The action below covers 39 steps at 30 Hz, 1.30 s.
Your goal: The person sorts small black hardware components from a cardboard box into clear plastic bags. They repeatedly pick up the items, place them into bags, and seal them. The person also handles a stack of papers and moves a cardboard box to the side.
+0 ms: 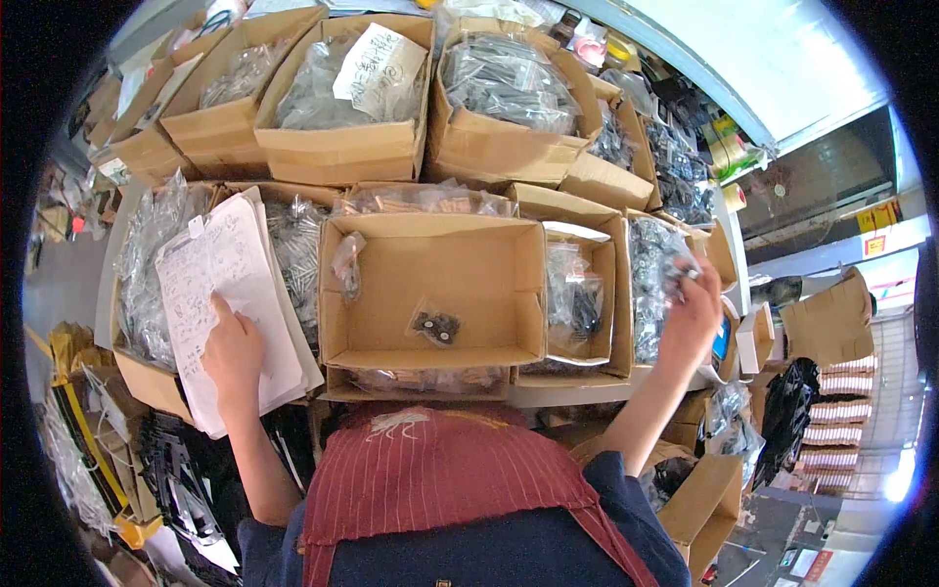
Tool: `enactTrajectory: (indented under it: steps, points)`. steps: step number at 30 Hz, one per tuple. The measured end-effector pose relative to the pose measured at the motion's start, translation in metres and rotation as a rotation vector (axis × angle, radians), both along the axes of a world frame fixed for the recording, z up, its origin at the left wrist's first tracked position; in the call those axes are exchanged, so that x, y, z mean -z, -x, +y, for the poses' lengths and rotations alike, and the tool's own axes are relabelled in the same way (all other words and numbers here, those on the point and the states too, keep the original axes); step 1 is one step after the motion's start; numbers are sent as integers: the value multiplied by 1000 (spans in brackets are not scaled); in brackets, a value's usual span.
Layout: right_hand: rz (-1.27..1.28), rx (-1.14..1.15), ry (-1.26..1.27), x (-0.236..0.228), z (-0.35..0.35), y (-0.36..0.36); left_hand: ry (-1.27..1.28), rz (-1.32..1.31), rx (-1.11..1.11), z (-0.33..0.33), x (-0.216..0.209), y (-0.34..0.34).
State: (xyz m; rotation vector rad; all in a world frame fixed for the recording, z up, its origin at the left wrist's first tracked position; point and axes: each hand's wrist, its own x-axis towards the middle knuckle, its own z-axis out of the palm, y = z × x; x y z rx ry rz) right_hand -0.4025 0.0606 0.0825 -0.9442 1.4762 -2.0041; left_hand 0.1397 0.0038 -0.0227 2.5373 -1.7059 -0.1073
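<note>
My left hand (235,344), one finger out and the rest curled, touches handwritten sheets (215,264) near the left edge of the bench (577,395); my right hand (696,301), fingers nearly closed, pinches a small clear bag (679,278) above bagged parts (648,318) near the right edge.

We're pointing with our left hand (233,350), index finger (222,307) extended, and out wide we're reaching with our right hand (694,308), fingers bent, left forearm (258,450) and right forearm (653,403) both angling outward

A pale table (575,395) — open cardboard boxes (152,383) stand on it, packed side by side.
</note>
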Motion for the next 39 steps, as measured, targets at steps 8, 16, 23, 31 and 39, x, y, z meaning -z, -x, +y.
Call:
enactTrajectory:
  steps: [8,16,23,31,39]
  points:
    - [-84,-55,18,5,36,34,-45,-29,-14,-1,10,-12]
    - [415,-198,-387,76,4,-14,-66,68,-29,-4,-11,1]
    - [484,-349,-188,27,-22,-101,48,75,-48,8,-2,4]
    - [702,-609,-220,1,-39,-142,-25,60,75,13,-15,1]
    - [1306,-1029,-312,0,-83,-159,-11,63,69,6,-4,-1]
